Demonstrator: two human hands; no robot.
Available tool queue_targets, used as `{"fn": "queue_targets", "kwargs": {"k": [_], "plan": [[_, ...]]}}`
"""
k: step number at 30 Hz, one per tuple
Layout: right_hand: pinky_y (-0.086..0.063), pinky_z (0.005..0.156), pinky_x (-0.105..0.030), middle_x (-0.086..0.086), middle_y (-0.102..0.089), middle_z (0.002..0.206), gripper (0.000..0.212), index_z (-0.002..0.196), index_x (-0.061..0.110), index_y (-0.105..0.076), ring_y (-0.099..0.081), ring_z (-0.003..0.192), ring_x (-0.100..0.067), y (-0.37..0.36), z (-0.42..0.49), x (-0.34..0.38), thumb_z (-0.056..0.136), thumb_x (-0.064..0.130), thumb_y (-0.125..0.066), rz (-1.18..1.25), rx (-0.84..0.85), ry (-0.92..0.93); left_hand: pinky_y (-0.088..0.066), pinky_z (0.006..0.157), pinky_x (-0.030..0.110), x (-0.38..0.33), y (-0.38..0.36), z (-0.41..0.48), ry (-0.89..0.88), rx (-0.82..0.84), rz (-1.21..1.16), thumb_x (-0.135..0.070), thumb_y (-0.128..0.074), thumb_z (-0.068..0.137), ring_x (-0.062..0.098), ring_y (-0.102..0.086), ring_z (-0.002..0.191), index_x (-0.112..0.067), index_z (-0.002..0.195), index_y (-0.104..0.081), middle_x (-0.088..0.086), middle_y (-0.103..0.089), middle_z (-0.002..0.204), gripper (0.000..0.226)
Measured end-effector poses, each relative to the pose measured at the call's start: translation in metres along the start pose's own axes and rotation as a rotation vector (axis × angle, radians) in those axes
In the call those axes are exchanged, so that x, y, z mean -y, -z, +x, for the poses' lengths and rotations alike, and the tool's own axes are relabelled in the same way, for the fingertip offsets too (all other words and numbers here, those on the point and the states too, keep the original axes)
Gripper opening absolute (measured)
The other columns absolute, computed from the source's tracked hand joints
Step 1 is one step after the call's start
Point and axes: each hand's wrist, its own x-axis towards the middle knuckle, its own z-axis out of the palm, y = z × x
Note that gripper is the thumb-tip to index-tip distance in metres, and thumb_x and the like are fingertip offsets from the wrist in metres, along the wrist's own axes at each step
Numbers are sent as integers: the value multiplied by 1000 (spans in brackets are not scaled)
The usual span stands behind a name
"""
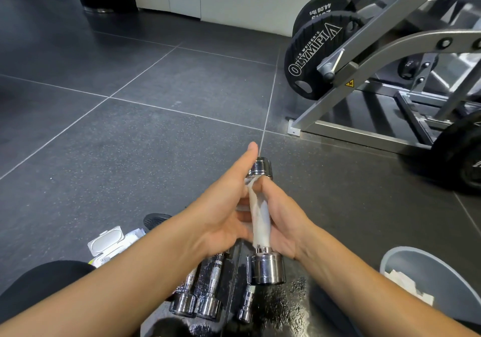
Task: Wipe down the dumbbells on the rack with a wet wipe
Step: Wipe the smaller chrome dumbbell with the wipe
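Both bare forearms reach in from the bottom edge, the left forearm (117, 279) and the right forearm (364, 292), and they meet at a chrome dumbbell (266, 269) held above the rack. That dumbbell is the marker for everything else.

Beyond it spreads the dark tiled floor (130, 141). Up and to the right of it stands a grey machine frame (364, 63) carrying a black weight plate (312, 55) lettered OLYMPIA. Right of it and lower sits a grey bin (416, 266) with crumpled used wipes (408, 284) inside. Directly under it lies the black rack (283, 308), its surface glistening wet, with other dumbbells (208, 295) lying to the lower left.

The left hand (226, 214) holds the dumbbell from its left side, fingers curled behind the handle and thumb straight along the far head. The right hand (281, 222) is wrapped round the handle from the right, clamped on the wet wipe (260, 219), which sheathes the bar between the two heads. Left of the dumbbell and lower, a wipe pack (109, 244) lies with its lid flipped open.
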Motion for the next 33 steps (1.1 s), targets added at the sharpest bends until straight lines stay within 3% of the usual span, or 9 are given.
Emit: {"fn": "queue_targets", "kwargs": {"k": [4,7,11,14,17,20,25,28,33], "plan": [[-54,63,-35,-14,-67,84,23,96,9,-68,-64,65,-25,0,-3,7,97,27,-54,142,16,65,-51,67,34,-12,0,-9,-96,36,143,-83,-52,84,18,-59,60,-9,98,-65,8,-61,82,77],[-51,50,-27,-9,-60,74,23,104,8,-62,-54,58,-20,2,2,18,95,30,-59,221,-12,63,-59,61,41,-32,8,-14,-346,-178,224,-68,-54,94,28,-72,63,-1,97,-70,9,-74,86,70],[-26,38,-19,9,-35,48,27,62,21,-48,-29,34,-7,9,4,34,84,23,-64,349,-79,69,-58,59,42,-45,23,-11,-517,-399,370,-50,-58,101,26,-65,57,-7,96,-64,14,-67,87,44],[-14,38,-21,8,-22,39,43,46,23,-35,-18,31,-9,3,-9,52,82,27,-58,355,10,155,-55,74,43,-28,18,-6,-250,-291,498,-70,-49,93,22,-66,74,-13,103,-66,8,-70,97,61],[-18,32,-21,6,-19,34,51,38,21,-31,-19,28,-11,-11,-20,74,83,28,-55,391,203,255,-57,79,46,-18,7,-13,-103,20,304,-79,-61,80,29,-69,85,-15,113,-67,12,-73,104,72],[-20,30,-19,8,-21,32,53,38,22,-28,-22,25,-8,-23,-31,95,90,26,-43,474,304,381,-64,77,47,-18,0,-22,-159,197,220,-44,-89,76,35,-74,87,-13,132,-58,15,-76,104,71],[-17,30,-17,8,-22,32,57,37,24,-29,-22,24,-7,-43,-42,108,94,27,-36,507,362,471,-49,45,31,-24,-7,-26,-381,104,173,-3,-78,73,28,-55,53,-19,130,-53,23,-63,74,65],[-20,29,-18,8,-21,35,55,39,23,-30,-20,27,-6,-55,-41,111,93,26,-42,482,267,510,-49,50,34,-25,-3,-26,-546,-17,396,-9,-75,73,24,-54,51,-36,136,-46,11,-64,66,74],[-22,38,-24,6,-20,50,38,59,23,-29,-17,37,-11,-71,-31,111,92,20,-49,457,-12,549,-43,74,25,-17,12,-15,-975,-494,1189,-23,-82,79,12,-57,88,-55,154,-4,-14,-57,100,112]]}}
